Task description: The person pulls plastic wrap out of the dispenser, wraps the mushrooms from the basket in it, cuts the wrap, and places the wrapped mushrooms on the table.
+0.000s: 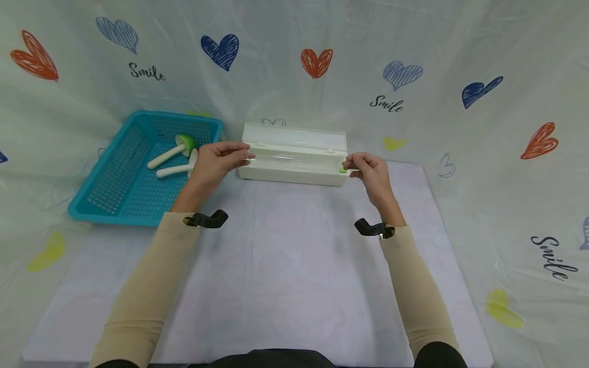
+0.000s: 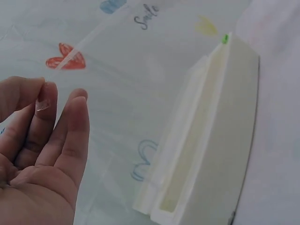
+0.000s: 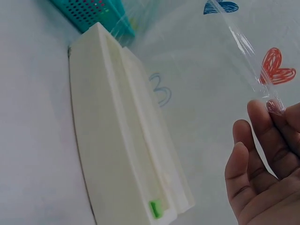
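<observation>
Pinching clear film [image 3: 241, 42] at opposite ends, thumb against fingers, with left hand [image 1: 221, 158] and right hand [image 1: 370, 174]. Stretched between them above a white box [image 1: 294, 176] with raised lid [image 1: 294, 137] and green tab [image 3: 155, 209] at right. Note, farther left, a blue basket [image 1: 124, 222] containing two mushroom-shaped pieces [image 1: 166, 156]; behind, heart-printed cloth [image 1: 271, 30].
</observation>
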Action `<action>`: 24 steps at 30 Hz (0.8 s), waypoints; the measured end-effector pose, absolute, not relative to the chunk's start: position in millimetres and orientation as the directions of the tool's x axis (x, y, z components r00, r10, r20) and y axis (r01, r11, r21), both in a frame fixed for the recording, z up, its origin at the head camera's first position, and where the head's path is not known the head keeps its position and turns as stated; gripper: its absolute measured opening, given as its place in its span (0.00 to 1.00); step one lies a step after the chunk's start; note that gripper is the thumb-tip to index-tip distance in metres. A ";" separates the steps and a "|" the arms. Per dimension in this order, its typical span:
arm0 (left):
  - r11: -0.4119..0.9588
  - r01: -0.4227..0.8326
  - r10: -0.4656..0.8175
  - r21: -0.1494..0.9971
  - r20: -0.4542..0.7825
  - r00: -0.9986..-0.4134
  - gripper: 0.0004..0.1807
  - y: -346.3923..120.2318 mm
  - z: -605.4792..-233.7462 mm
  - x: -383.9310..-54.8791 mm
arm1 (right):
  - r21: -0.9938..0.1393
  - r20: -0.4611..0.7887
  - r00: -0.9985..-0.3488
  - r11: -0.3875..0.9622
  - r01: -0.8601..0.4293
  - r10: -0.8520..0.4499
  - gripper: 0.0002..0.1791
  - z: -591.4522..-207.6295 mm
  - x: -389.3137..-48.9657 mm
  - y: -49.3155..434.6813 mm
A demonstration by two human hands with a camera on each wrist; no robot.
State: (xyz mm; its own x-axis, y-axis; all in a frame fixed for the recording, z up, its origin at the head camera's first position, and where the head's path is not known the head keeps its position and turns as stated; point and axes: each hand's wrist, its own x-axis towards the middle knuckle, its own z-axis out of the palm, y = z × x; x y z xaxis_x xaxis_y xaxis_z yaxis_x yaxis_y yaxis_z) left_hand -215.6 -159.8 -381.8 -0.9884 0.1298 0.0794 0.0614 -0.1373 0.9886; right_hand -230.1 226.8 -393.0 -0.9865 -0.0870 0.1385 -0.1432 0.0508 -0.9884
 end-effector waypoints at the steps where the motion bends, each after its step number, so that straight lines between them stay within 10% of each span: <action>1: -0.141 0.075 0.133 0.987 0.093 -0.987 0.11 -160.4 -379.6 -215.2 | -0.988 0.144 -0.986 0.040 -0.147 -0.082 0.17 -391.0 -229.8 226.6; 24: -0.225 0.229 0.159 0.947 0.268 -0.950 0.07 -171.1 -356.2 -197.9 | -0.963 0.268 -0.960 -0.024 -0.267 -0.083 0.12 -364.7 -212.0 223.0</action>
State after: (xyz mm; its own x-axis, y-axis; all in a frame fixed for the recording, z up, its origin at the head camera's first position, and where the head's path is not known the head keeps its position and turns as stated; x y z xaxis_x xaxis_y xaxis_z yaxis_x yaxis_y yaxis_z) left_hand -197.9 -171.1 -356.2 -0.9501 0.1594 0.2682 0.2295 -0.2254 0.9468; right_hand -212.0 223.0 -364.7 -0.9599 -0.0825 0.2678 -0.2667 -0.0241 -0.9635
